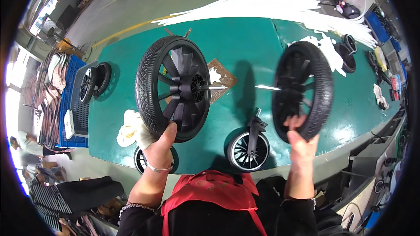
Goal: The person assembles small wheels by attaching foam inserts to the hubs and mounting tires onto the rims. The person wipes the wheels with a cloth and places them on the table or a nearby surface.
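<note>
Green desk filled most of the view, white plastic strips piled along its far edge. Two big black spoked wheels were held up above the desk, facing each other, well apart. Left wheel was upright, treaded tyre toward the camera, metal axle pin pointing right; left hand clenched on its lower rim, thumb over the tyre, bracelet at the wrist. Right wheel was tilted slightly, its axle pin pointing left toward the other pin, tips not touching; right hand grasped its bottom edge, fingers wrapped onto the spokes. Between the hands and lower, a smaller caster wheel with fork stood on the desk's near edge. A pale rag lay just beside the left hand, another small wheel partly hidden behind that wrist. Brown cardboard scrap lay on the desk behind the left wheel's pin. Two small wheels leaned at the desk's left end by a blue crate.
</note>
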A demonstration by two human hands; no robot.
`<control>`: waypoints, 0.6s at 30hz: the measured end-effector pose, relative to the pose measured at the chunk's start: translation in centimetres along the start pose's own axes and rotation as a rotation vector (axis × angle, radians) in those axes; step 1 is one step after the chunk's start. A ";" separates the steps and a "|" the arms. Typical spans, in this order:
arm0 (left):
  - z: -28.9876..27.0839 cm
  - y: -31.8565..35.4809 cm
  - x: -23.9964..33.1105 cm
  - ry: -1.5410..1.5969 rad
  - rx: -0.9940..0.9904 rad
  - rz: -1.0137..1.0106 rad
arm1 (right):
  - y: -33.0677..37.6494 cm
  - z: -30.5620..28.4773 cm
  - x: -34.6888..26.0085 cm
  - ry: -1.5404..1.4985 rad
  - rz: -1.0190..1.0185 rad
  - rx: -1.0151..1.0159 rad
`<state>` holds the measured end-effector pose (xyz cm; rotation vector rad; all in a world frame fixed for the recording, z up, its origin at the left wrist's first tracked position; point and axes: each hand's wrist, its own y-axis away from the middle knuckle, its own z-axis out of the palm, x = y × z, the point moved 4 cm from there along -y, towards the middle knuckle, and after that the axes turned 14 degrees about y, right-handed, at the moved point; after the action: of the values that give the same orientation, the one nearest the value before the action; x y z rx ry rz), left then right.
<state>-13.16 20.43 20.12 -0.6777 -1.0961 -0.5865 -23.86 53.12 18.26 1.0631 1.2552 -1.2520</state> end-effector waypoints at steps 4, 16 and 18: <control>-4.4 0.4 2.5 0.117 0.026 0.004 | 3.7 8.1 -1.2 0.061 0.017 -0.147; -20.5 1.4 7.4 0.176 0.099 0.022 | 12.6 23.8 -3.9 -0.013 -0.088 -0.253; -22.4 1.5 7.5 0.161 0.093 0.033 | 13.4 25.1 -4.1 0.012 -0.083 -0.287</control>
<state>3.91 4.09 20.12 -0.5576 -0.9545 -0.5483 -8.37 29.37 22.79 0.8191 1.4511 -1.0877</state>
